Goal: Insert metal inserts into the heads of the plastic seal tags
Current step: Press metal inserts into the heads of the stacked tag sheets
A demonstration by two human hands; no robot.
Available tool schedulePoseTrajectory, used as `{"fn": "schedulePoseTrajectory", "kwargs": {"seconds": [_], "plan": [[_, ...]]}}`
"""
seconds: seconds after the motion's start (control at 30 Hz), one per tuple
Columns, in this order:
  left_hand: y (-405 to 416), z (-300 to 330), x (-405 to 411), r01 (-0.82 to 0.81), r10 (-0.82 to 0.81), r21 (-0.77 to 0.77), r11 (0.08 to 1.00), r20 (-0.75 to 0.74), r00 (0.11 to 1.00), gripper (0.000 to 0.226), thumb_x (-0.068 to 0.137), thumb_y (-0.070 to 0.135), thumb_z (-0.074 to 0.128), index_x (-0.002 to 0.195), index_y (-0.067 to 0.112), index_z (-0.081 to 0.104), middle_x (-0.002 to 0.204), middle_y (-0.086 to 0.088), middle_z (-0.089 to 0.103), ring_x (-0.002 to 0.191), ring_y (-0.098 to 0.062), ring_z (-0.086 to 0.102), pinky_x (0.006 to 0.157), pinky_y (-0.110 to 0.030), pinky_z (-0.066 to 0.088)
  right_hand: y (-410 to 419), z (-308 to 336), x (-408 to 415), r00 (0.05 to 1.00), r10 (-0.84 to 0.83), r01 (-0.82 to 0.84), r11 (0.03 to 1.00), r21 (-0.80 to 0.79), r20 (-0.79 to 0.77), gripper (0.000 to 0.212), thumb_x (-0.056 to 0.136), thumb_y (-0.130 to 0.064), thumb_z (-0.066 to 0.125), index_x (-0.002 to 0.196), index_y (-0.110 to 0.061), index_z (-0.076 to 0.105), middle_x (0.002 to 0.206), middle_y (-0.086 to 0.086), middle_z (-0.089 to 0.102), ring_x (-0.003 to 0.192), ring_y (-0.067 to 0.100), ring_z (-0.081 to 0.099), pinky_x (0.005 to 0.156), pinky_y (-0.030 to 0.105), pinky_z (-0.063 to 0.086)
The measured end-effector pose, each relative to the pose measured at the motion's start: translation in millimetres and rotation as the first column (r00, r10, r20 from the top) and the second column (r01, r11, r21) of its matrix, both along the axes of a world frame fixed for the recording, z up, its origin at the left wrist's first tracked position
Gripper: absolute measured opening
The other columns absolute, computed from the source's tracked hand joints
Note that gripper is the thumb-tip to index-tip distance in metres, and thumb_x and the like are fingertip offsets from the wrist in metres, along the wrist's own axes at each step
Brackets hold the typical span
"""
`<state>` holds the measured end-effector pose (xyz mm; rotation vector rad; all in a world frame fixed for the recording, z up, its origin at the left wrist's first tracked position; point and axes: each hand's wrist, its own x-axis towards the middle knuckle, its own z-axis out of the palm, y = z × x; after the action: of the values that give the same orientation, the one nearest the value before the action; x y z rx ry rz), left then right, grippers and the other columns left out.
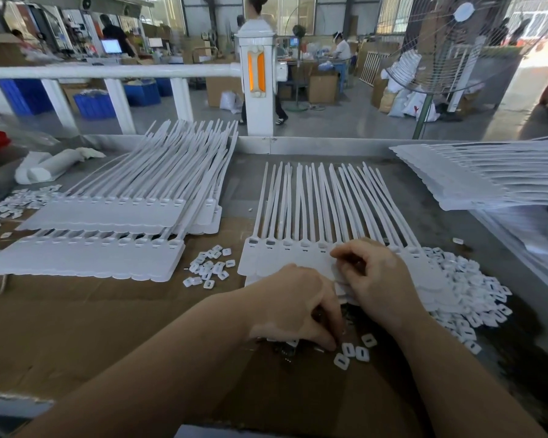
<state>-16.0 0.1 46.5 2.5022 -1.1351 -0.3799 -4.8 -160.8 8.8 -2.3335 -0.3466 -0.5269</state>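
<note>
— Where's the strip of seal tags (301, 248) she's filling?

— Flat on the desk (108, 311), straight ahead of both hands. The tails run away from her, so the row of heads lies crosswise, left to right.

— Which hand is nearer those heads?

— The right hand (374, 279). It lies on the strip, fingertips drawn together at a head midway along, probably pinching an insert, though I can't make one out.

— And the other?

— The left hand (298, 308) is nearer her, fingers curled down into the dark metal inserts (285, 349). Whether it has caught one, I can't tell.
</note>
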Motion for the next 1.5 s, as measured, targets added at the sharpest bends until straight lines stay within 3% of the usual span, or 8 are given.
{"fn": "schedulePoseTrajectory", "kwargs": {"seconds": [0.23,0.37,0.43,0.67,0.87,1.0,1.23,1.5], "plan": [[-2,-3,1,-0.005,0.001,0.052,0.999,0.064,0.998,0.019,0.090,0.035,0.056,0.101,0.028,0.069,0.099,0.012,0.056,0.100,-0.006,0.043,0.091,-0.029,0.027,0,1,-1,1.000,0.001,-0.002,1.000,-0.005,-0.012,0.015,0.085,-0.006,0.059,0.092,-0.017,0.067,0.091,-0.007,0.062,0.092,0.010,0.055,0.085,0.027,0.045],[6,-1,11,-0.182,0.186,-0.096,0.979,0.043,0.982,0.011,0.090,0.030,0.056,0.096,0.024,0.065,0.083,0.020,0.049,0.080,0.004,0.046,0.073,-0.012,0.034,0,0,-1,1.000,-0.004,0.004,1.000,-0.008,-0.022,0.014,0.086,-0.008,0.060,0.093,-0.017,0.068,0.092,-0.007,0.063,0.092,0.011,0.056,0.085,0.028,0.046],[13,2,23,-0.306,0.312,-0.165,0.938,0.012,0.950,0.003,0.089,0.029,0.059,0.086,0.029,0.061,0.081,0.020,0.052,0.076,0.004,0.049,0.065,-0.010,0.034,0,0,0,1.000,-0.010,0.010,1.000,0.005,-0.010,0.014,0.085,-0.007,0.060,0.092,-0.016,0.069,0.090,-0.006,0.064,0.091,0.011,0.056,0.084,0.029,0.047],[32,7,67,-0.582,0.594,-0.271,0.767,-0.045,0.804,0.009,0.090,0.018,0.060,0.089,0.017,0.068,0.089,0.001,0.066,0.084,-0.018,0.061,0.077,-0.027,0.046,0,-1,1,1.000,-0.012,0.011,1.000,0.002,0.009,0.014,0.084,-0.006,0.061,0.092,-0.016,0.069,0.089,-0.007,0.064,0.090,0.012,0.057,0.083,0.029,0.048],[29,9,78,-0.561,0.560,-0.032,0.827,0.122,0.820,0.016,0.093,0.020,0.055,0.099,0.019,0.070,0.100,0.003,0.066,0.094,-0.020,0.060,0.094,-0.041,0.045,0,-1,0,0.999,-0.003,0.003,1.000,-0.012,0.036,0.014,0.084,-0.006,0.062,0.093,-0.015,0.069,0.090,-0.006,0.065,0.089,0.011,0.057,0.084,0.025,0.048],[29,11,79,-0.549,0.538,0.023,0.835,0.171,0.826,0.017,0.092,0.022,0.056,0.103,0.023,0.070,0.096,0.007,0.061,0.097,-0.018,0.058,0.097,-0.042,0.043,0,-2,0,0.999,-0.003,0.004,1.000,-0.015,0.040,0.014,0.084,-0.006,0.062,0.094,-0.015,0.069,0.090,-0.005,0.065,0.090,0.011,0.057,0.084,0.023,0.047],[33,14,81,-0.511,0.504,0.022,0.859,0.135,0.853,0.017,0.090,0.021,0.058,0.099,0.022,0.072,0.100,0.008,0.067,0.095,-0.016,0.060,0.096,-0.041,0.044,0,-3,1,0.999,0.001,-0.001,1.000,0.003,0.043,0.013,0.082,-0.005,0.064,0.091,-0.013,0.069,0.089,-0.002,0.066,0.088,0.015,0.058,0.080,0.025,0.048],[32,9,80,-0.572,0.583,-0.136,0.809,0.059,0.811,0.008,0.081,0.017,0.070,0.084,0.021,0.076,0.074,0.014,0.064,0.080,-0.012,0.064,0.079,-0.030,0.053,-1,-4,1,0.999,0.001,-0.001,1.000,0.002,0.049,0.013,0.083,-0.005,0.063,0.091,-0.013,0.069,0.090,-0.002,0.066,0.089,0.014,0.059,0.081,0.025,0.048]]}}
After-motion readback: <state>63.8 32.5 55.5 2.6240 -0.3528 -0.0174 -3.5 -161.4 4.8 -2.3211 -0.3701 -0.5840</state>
